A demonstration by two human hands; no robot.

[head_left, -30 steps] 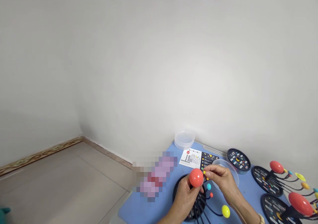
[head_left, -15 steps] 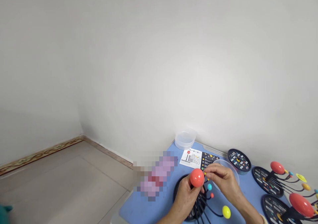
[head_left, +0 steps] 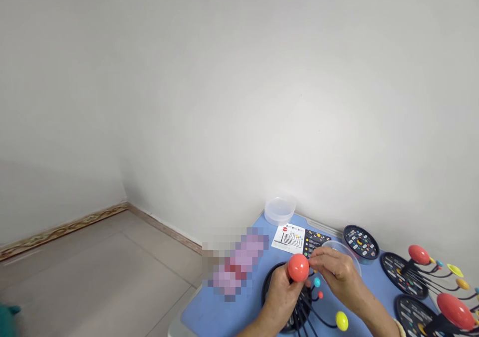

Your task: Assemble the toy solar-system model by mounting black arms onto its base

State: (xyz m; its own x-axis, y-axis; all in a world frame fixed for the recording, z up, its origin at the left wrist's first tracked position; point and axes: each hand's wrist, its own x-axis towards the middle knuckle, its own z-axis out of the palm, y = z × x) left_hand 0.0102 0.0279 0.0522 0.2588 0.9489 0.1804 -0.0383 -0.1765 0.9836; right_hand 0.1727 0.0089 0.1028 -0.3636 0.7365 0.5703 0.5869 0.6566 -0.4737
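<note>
Steadying a solar-system model (head_left: 266, 283) on the blue table (head_left: 224, 312), the person's left hand (head_left: 280, 292) curls closed around it just beneath the large glossy red ball (head_left: 298, 267) at the top, the ball standing clear above the thumb. Right beside that ball, the right hand (head_left: 339, 272) comes in from the other side, its thumb and forefinger drawn nearly together; one cannot tell from this view whether a small part sits between the fingertips. A pale bracelet (head_left: 401, 328) circles the right wrist. Thin black arms fan out from the model, and below the right hand their ends carry a small teal ball (head_left: 317, 282), a smaller red ball (head_left: 320, 295) and, farther out, a larger yellow ball (head_left: 342, 321). The model's round black base lies partly hidden under the left hand. Beyond the hands lies a printed leaflet (head_left: 288, 239), part white and part black, with a clear round container (head_left: 280, 211) near the far corner of the table. A clear round dish (head_left: 355, 258) shows partly behind the right hand, and a black printed disc (head_left: 360, 242) sits beyond it. Along the right stand two similar models, the farther one (head_left: 404, 275) and the nearer one (head_left: 415, 317), each topped with a red ball. A pinkish patch (head_left: 245, 257) left of the leaflet is pixelated past recognition.
</note>
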